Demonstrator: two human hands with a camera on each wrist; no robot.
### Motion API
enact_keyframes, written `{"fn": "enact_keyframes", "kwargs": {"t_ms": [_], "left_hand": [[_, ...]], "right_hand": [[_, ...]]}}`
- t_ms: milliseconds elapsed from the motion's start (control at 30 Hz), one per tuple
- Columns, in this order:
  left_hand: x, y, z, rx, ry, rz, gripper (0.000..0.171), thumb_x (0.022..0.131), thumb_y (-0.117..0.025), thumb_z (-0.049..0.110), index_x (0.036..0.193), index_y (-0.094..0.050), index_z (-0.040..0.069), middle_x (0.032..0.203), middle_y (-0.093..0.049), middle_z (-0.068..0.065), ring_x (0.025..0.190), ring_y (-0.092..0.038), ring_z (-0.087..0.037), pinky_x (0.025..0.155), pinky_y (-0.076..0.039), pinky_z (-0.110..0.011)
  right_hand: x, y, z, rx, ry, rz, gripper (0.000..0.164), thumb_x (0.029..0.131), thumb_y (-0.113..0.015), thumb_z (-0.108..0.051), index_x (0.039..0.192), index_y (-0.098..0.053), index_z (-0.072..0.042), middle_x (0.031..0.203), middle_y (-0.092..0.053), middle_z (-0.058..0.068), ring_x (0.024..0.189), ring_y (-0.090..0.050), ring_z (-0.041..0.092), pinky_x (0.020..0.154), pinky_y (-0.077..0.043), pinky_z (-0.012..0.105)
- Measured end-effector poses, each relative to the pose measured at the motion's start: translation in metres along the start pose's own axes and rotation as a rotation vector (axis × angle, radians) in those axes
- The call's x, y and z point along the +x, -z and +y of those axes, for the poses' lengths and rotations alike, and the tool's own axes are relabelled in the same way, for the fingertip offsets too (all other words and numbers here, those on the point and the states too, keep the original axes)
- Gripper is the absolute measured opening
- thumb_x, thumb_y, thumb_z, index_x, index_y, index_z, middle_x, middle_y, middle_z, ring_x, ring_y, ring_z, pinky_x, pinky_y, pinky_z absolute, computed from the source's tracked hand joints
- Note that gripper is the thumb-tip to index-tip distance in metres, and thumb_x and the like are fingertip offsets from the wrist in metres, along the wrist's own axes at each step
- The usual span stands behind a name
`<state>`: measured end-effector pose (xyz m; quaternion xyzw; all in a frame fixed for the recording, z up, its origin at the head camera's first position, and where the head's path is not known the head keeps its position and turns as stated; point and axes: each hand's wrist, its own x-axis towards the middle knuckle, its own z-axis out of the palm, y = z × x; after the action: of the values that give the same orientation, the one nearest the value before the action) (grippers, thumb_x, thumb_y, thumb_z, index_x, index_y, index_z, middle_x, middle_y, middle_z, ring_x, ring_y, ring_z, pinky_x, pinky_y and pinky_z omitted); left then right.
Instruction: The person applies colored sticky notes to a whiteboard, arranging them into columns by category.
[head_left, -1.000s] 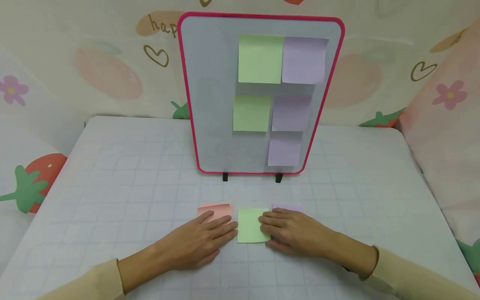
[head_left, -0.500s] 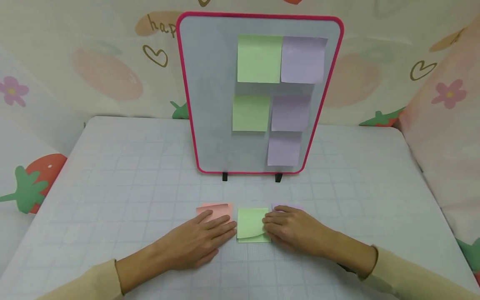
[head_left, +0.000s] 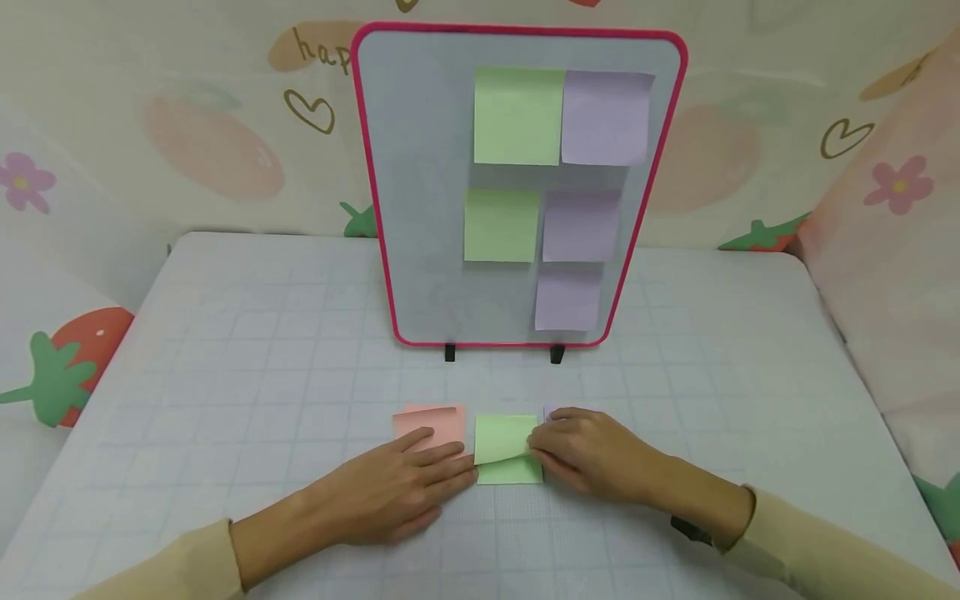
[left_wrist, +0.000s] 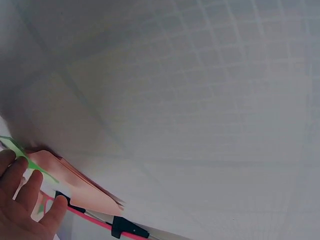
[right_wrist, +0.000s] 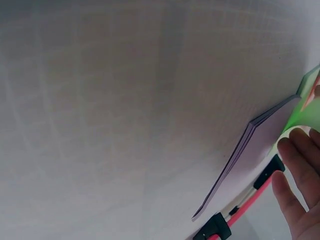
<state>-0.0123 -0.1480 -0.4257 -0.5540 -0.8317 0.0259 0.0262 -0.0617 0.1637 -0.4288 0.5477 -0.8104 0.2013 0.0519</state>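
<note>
In the head view a green sticky note (head_left: 501, 438) is lifted and curled along its lower edge, above the rest of the green pad (head_left: 512, 474). My right hand (head_left: 596, 454) pinches the note at its right side. Under that hand lies a purple pad, mostly hidden there but plain in the right wrist view as a stack of purple sticky notes (right_wrist: 252, 150). Fingers extended, my left hand (head_left: 397, 487) rests across the pink sticky-note pad (head_left: 435, 425), its fingertips at the green pad's left edge. The pink pad's top sheet is curled.
Behind the pads stands a whiteboard (head_left: 423, 208) with a pink-red frame, on small black feet (head_left: 557, 354). Green notes (head_left: 517, 117) and purple notes (head_left: 606, 118) stick to its middle and right. A white gridded cloth (head_left: 247, 367) covers the table.
The right hand has drawn in to the green pad's right edge. The top green note, flat a second ago, has its lower edge raised further up. The left hand stays almost still.
</note>
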Motion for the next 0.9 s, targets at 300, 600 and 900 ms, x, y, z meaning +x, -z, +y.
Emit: {"fn": "enact_keyframes", "kwargs": {"t_ms": [300, 600, 900], "left_hand": [[0.005, -0.002, 0.002, 0.037, 0.004, -0.016, 0.049, 0.097, -0.056, 0.035, 0.142, -0.056, 0.015, 0.145, -0.054, 0.002, 0.136, -0.048, -0.018, 0.108, -0.041, -0.045], [0.008, 0.003, 0.004, 0.016, 0.016, -0.035, 0.049, 0.097, -0.056, 0.039, 0.139, -0.059, 0.014, 0.145, -0.054, 0.001, 0.137, -0.046, -0.018, 0.109, -0.040, -0.045], [0.012, 0.005, 0.002, 0.028, -0.011, -0.011, 0.047, 0.096, -0.057, 0.040, 0.134, -0.062, 0.013, 0.138, -0.059, 0.001, 0.135, -0.048, -0.018, 0.109, -0.040, -0.044]], "right_hand": [[0.005, 0.004, 0.001, 0.033, -0.025, 0.047, 0.003, 0.093, -0.064, -0.008, 0.091, -0.067, -0.009, 0.083, -0.067, -0.007, 0.078, -0.065, 0.011, 0.089, -0.055, 0.040], [0.009, 0.009, 0.005, 0.041, -0.045, 0.118, 0.007, 0.085, -0.071, -0.001, 0.088, -0.069, -0.007, 0.083, -0.069, -0.005, 0.075, -0.064, 0.010, 0.082, -0.056, 0.033], [0.015, 0.021, 0.013, 0.051, -0.151, 0.133, 0.009, 0.085, -0.073, -0.003, 0.094, -0.075, -0.005, 0.088, -0.074, -0.002, 0.081, -0.069, 0.012, 0.079, -0.058, 0.035]]}}
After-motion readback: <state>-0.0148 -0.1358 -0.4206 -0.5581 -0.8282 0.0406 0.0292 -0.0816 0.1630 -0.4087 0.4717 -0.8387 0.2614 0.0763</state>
